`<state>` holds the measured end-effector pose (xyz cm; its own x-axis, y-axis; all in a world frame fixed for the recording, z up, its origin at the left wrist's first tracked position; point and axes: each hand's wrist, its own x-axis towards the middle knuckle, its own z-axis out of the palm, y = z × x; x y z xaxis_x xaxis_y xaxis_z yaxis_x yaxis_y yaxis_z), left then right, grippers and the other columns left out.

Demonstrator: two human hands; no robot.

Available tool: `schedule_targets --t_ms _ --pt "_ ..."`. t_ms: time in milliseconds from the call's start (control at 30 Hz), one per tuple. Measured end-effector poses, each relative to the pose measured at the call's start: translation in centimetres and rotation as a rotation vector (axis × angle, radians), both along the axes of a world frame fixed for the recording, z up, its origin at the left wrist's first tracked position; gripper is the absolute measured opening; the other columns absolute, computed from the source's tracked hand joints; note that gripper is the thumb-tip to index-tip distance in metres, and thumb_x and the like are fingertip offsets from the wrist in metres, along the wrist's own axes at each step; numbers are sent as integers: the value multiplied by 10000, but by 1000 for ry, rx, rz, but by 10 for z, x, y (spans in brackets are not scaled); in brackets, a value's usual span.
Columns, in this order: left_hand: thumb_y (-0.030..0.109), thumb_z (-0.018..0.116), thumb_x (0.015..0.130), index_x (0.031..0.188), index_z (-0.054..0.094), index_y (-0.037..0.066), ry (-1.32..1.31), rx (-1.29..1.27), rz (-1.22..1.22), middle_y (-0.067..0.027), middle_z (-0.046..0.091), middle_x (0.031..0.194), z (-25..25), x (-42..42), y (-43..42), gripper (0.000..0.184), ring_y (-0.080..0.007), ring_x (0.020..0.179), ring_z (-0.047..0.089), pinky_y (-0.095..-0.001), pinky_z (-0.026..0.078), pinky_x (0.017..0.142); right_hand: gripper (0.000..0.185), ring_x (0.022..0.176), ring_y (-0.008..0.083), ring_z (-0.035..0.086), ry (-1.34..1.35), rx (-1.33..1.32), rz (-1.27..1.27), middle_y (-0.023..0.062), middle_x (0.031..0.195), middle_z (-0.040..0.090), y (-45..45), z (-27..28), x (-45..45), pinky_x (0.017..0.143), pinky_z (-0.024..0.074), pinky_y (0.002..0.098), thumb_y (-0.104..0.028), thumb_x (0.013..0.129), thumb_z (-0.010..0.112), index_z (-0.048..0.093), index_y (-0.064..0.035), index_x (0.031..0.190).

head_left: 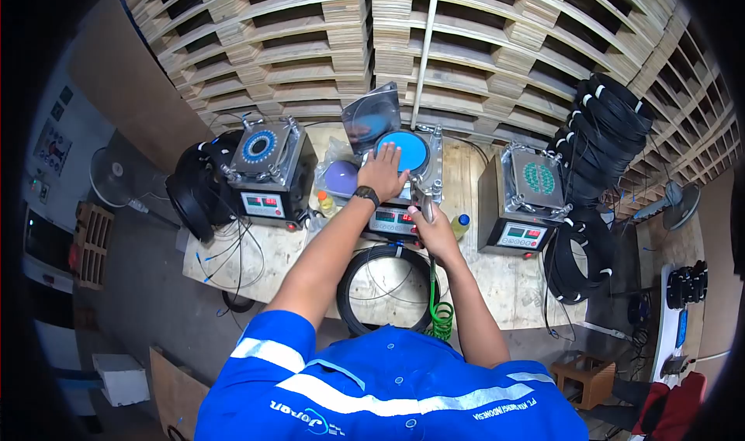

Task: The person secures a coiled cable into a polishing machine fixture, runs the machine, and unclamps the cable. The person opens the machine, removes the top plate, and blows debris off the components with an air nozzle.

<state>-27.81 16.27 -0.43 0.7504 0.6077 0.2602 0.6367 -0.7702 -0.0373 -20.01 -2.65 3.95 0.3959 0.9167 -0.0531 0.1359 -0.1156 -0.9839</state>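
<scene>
My left hand [382, 175] lies with its fingers spread on the blue round pad [409, 153] of the middle machine [392, 220]. In my right hand [436, 231] is a metal air gun [426, 203], its tip toward the pad's right edge. A green coiled hose [441, 317] hangs below that hand. Behind the pad a clear lid [372, 115] stands tilted up. A purple round pad [341, 177] lies left of my left hand. Below the machine rests a black cable coil [347, 294].
Similar machines stand at left [268, 200] and right [521, 235]. Small bottles with orange [325, 203] and blue [461, 225] caps flank the middle machine. Black cable coils [605, 138] are stacked at right. Wooden pallets [287, 61] rise behind the table [303, 247].
</scene>
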Motion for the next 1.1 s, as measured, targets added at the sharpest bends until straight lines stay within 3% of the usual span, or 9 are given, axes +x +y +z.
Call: schedule_targets --t_ms 167,233,333,567,867,900,967,1067,1100 --pt "454 455 956 1407 432 -10 -11 -109 1 -190 410 1482 10 -1 2 648 -314 1386 381 -487 402 1064 323 430 74 429 170 -180 -8 -11 601 492 17 -13 29 397 363 277 -370 966 578 537 -60 886" --pt "499 487 934 1413 415 -19 -44 -196 -11 -236 382 1484 10 1 8 709 -345 1396 358 -476 401 1072 347 532 156 555 93 -251 18 67 678 580 24 -28 39 509 454 324 -373 964 577 563 -26 955" --pt "552 525 895 1445 361 -26 -33 -295 144 -264 289 1528 14 2 15 814 -368 1424 299 -472 382 1086 452 977 360 636 -189 -66 -41 253 1028 651 28 -29 36 880 466 408 -384 956 574 568 36 1121" --pt "536 627 844 1436 361 -40 -78 -443 106 -307 252 1523 13 1 27 867 -401 1432 258 -442 321 1137 475 950 424 648 -416 -182 -66 294 972 656 41 -3 39 817 488 459 -405 940 596 554 39 1103" --pt "469 743 771 1378 456 -35 -188 -526 44 -335 283 1495 9 -4 35 840 -411 1416 283 -428 300 1147 537 991 389 654 -312 -391 104 290 1035 657 12 16 30 867 492 427 -449 929 591 572 34 1164" --pt "469 743 771 1378 456 -35 -190 -525 39 -335 283 1495 8 -5 35 840 -411 1416 283 -428 300 1147 459 532 135 508 -356 -305 112 45 649 541 7 20 26 488 422 328 -440 948 588 576 -19 1130" --pt "469 753 761 1381 461 -19 -181 -534 46 -341 279 1494 9 -5 35 842 -418 1416 281 -430 295 1149 463 529 140 512 -284 -487 120 52 645 542 -5 35 32 479 419 332 -448 943 593 575 -16 1109" --pt "475 766 746 1387 466 5 -176 -542 59 -334 272 1501 12 -5 33 849 -429 1420 267 -443 305 1143 491 713 266 622 -457 -418 25 192 791 642 -9 14 60 678 499 404 -441 929 603 595 30 1070" --pt "482 779 730 1394 467 26 -155 -565 66 -329 263 1508 18 -7 31 864 -442 1418 263 -456 321 1132 532 892 412 666 -527 -360 -14 297 954 662 -10 16 66 801 503 459 -446 916 594 599 67 1055"
